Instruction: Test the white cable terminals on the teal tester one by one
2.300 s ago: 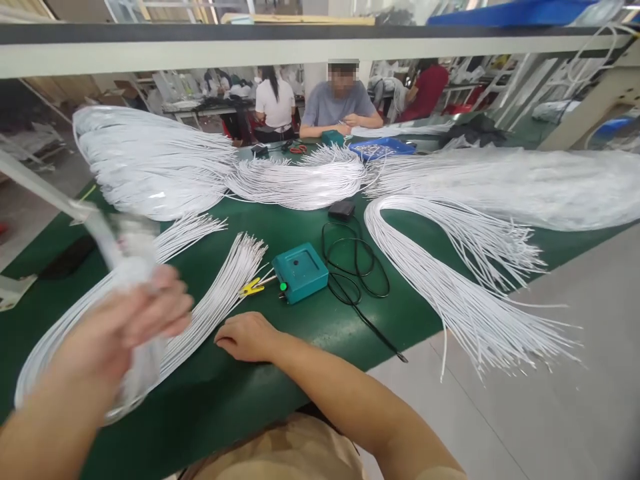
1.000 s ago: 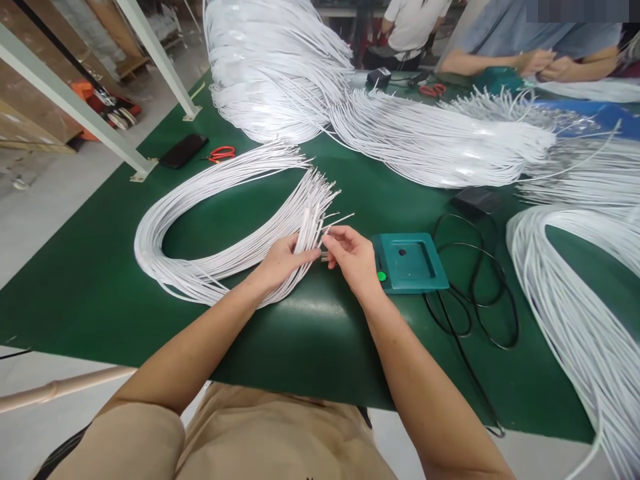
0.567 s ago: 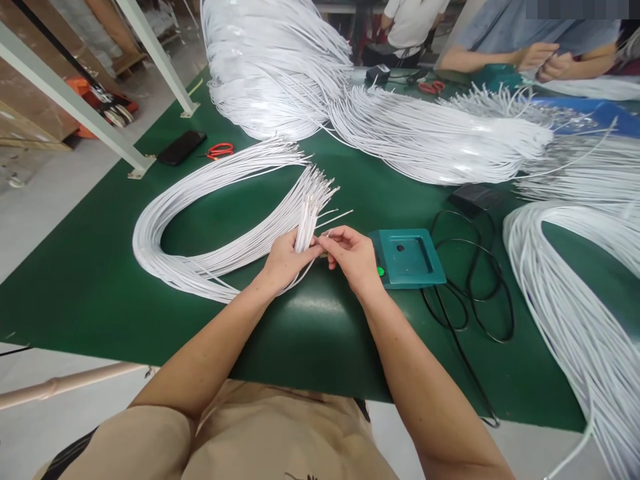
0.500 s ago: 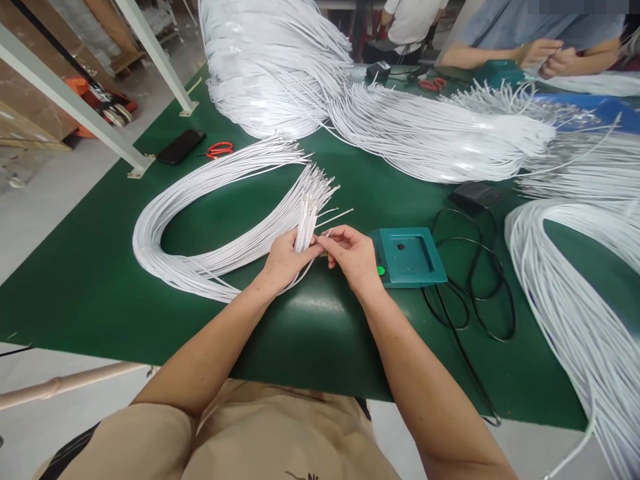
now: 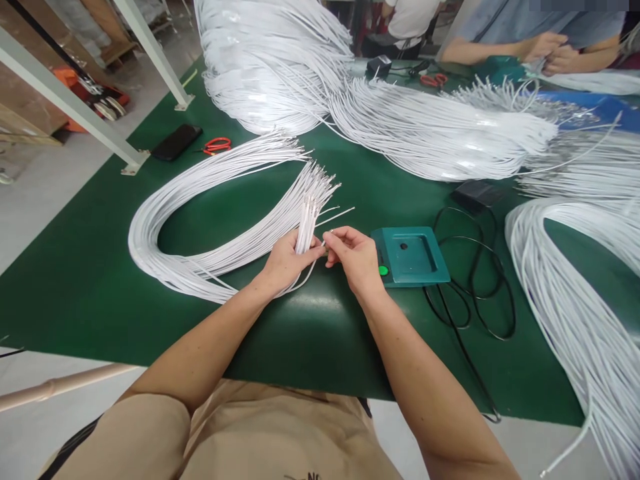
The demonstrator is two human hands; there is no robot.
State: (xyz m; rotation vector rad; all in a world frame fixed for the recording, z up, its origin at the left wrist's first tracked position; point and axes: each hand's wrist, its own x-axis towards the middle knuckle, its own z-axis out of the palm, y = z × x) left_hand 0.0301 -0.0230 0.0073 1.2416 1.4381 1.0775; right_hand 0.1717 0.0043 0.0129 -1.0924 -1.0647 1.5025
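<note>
My left hand [image 5: 287, 262] is wrapped round a small bunch of white cables [image 5: 307, 227] whose metal-tipped ends point up. Close to its right, my right hand [image 5: 354, 257] pinches the end of a single white cable between thumb and forefinger. That cable loops down below my left hand. A large curved bundle of white cables [image 5: 145, 227] lies on the green table [image 5: 310, 340], its ends just behind the held bunch. To the right of my right hand sits a teal device [image 5: 413, 257] with a lit green button.
Black cords [image 5: 507, 293] and an adapter lie right of the device. Red-handled scissors [image 5: 217, 145] and a black phone [image 5: 177, 142] rest at the back left, beside a metal frame. Large cable piles [image 5: 435, 133] fill the back and right. Across the table, another person's hands [image 5: 550, 53] work.
My right hand has moved slightly right, away from my left thumb, with the single cable's end in its fingers. The view has shifted a little.
</note>
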